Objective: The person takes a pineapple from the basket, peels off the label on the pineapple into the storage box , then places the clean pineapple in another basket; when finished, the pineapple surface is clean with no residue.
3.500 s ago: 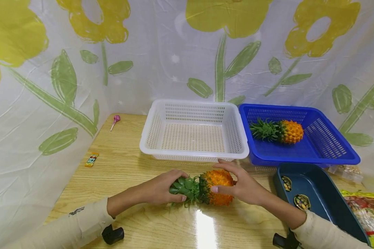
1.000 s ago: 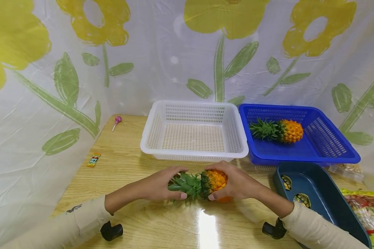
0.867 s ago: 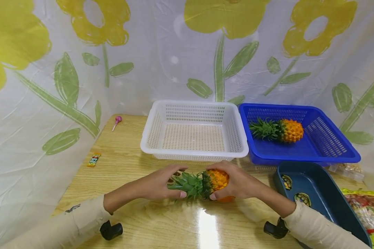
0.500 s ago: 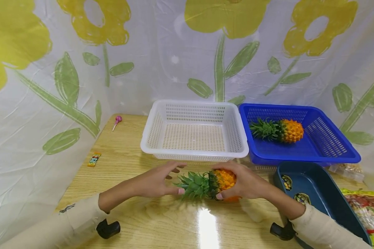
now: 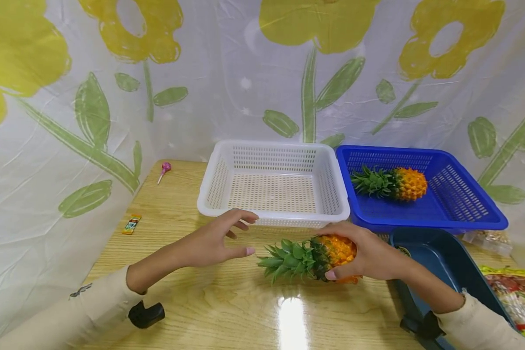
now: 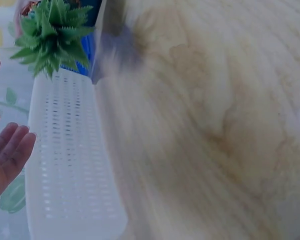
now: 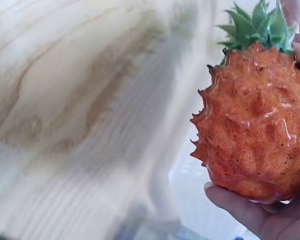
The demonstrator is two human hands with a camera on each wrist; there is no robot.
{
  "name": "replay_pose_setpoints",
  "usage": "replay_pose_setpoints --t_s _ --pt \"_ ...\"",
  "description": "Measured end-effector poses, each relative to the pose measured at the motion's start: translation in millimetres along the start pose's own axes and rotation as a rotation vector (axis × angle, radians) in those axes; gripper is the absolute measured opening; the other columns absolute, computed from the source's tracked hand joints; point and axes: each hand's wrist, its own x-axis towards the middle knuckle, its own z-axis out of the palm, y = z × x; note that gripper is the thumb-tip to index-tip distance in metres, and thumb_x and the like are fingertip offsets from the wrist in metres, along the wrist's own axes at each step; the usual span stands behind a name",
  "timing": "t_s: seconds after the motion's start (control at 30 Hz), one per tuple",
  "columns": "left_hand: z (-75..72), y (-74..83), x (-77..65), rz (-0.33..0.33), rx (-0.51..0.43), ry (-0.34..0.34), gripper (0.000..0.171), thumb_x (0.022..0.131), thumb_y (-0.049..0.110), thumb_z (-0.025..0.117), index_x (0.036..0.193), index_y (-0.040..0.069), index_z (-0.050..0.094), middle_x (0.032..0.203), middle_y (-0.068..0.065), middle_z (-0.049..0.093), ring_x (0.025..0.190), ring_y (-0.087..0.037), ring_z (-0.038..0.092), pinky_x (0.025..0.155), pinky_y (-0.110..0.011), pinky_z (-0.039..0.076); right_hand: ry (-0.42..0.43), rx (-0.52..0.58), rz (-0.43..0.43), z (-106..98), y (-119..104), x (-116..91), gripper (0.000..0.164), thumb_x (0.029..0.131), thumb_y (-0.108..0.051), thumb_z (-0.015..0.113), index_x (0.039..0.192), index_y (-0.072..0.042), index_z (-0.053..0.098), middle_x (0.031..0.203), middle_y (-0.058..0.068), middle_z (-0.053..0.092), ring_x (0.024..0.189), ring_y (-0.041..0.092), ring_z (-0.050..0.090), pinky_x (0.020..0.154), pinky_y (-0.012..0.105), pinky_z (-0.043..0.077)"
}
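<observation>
My right hand (image 5: 373,253) grips the orange body of a spiky pineapple (image 5: 336,250) from its right side, thumb nearer me and fingers on the far side. Its green crown points left toward my left hand (image 5: 213,243). That hand is apart from the leaves, fingers extended and thumb spread, holding nothing, in front of the white basket. In the right wrist view the pineapple (image 7: 260,120) fills the right side, with the thumb under its base. The left wrist view has the crown (image 6: 52,35) at top left, clear of the left fingers.
A white perforated basket (image 5: 273,214) stands behind the hands. Beside it, a blue basket (image 5: 424,216) holds another pineapple (image 5: 409,184). A dark teal tray (image 5: 446,257) lies under the right forearm. At left are a lollipop (image 5: 165,167) and a small wrapped packet (image 5: 131,224).
The left hand has let go of the crown and drawn away to the left and back. The right hand has taken a grip on the pineapple and shifted it right.
</observation>
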Motion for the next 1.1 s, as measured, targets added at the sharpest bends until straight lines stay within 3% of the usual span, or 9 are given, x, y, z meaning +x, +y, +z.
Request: replay_pose_setpoints --t_s 0.17,0.3,0.57,0.87,1.1 --pt "-8.2 3.1 3.4 0.014 0.039 0.037 0.059 0.095 0.034 0.071 0.144 0.014 0.046 0.141 -0.009 0.053 0.125 -0.025 0.057 0.098 -0.041 0.051 -0.015 0.045 -0.042 -10.4 -2.6 -9.1 0.071 0.080 -0.030 0.087 0.142 -0.029 0.053 0.131 0.001 0.054 0.095 0.016 0.059 0.068 0.032 0.056" --pt "-13.9 4.2 7.6 0.018 0.054 0.053 0.056 0.095 0.033 0.070 0.142 0.012 0.048 0.139 -0.007 0.055 0.123 -0.024 0.059 0.098 -0.040 0.052 -0.048 0.067 -0.077 -18.1 -1.9 -15.0 0.073 0.081 -0.024 0.086 0.144 -0.025 0.050 0.139 0.003 0.052 0.103 0.016 0.060 0.075 0.032 0.058" --pt "-24.3 0.1 16.6 0.002 0.042 0.089 0.052 0.095 0.030 0.071 0.140 0.014 0.050 0.134 -0.005 0.059 0.118 -0.021 0.061 0.096 -0.040 0.052 -0.083 0.038 -0.072 -32.9 -1.8 -22.4 0.070 0.082 -0.023 0.084 0.144 -0.027 0.051 0.141 -0.002 0.052 0.119 0.014 0.056 0.089 0.031 0.054" --pt "-30.2 -12.9 27.4 0.027 0.093 0.125 0.049 0.095 0.029 0.071 0.136 0.010 0.053 0.129 -0.008 0.060 0.115 -0.027 0.062 0.095 -0.047 0.053 -0.103 0.022 -0.057 -52.7 -1.5 -27.9 0.068 0.084 -0.020 0.083 0.143 -0.026 0.051 0.136 -0.004 0.055 0.117 0.012 0.056 0.089 0.029 0.054" --pt "-32.7 -27.8 39.7 0.006 0.128 0.128 0.044 0.096 0.028 0.070 0.132 0.007 0.056 0.128 -0.013 0.061 0.115 -0.028 0.061 0.098 -0.049 0.050 -0.102 -0.016 -0.074 -74.1 2.0 -29.2 0.068 0.084 -0.017 0.083 0.144 -0.020 0.052 0.130 -0.002 0.056 0.101 0.012 0.057 0.075 0.028 0.053"
